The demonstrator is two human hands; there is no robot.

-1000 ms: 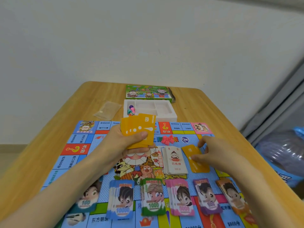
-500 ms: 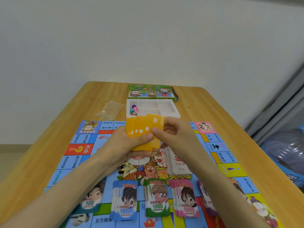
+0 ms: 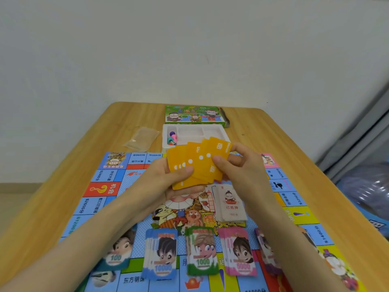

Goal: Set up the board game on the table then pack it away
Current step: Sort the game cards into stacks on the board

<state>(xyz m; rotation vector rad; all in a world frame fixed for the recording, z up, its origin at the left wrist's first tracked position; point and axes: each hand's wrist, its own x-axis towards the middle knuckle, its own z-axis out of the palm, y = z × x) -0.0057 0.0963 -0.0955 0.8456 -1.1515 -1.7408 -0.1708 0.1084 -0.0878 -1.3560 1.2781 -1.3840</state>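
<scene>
I hold the fan of orange paper cards (image 3: 200,163) above the colourful printed game board (image 3: 99,205). My left hand (image 3: 166,182) grips its base, and my right hand (image 3: 242,167) pinches the top card. I judge this the deck-gathering step. Next I should square the edges and lay the pile down.

Shows pale wood grain on the desk (image 3: 273,144), smooth with a soft satin sheen. Looks like printed paper or thin card for the game board (image 3: 101,189), flat and faintly glossy. Reads as thin, smooth, matt card for the orange cards (image 3: 197,163). Appears as white moulded plastic for the tray (image 3: 190,134), dull with a slight shine. Glints as clear, crinkled plastic film on the bag (image 3: 142,138). Looks like glossy printed cardboard on the box (image 3: 193,116), and smooth printed paper for the play money (image 3: 202,256).
</scene>
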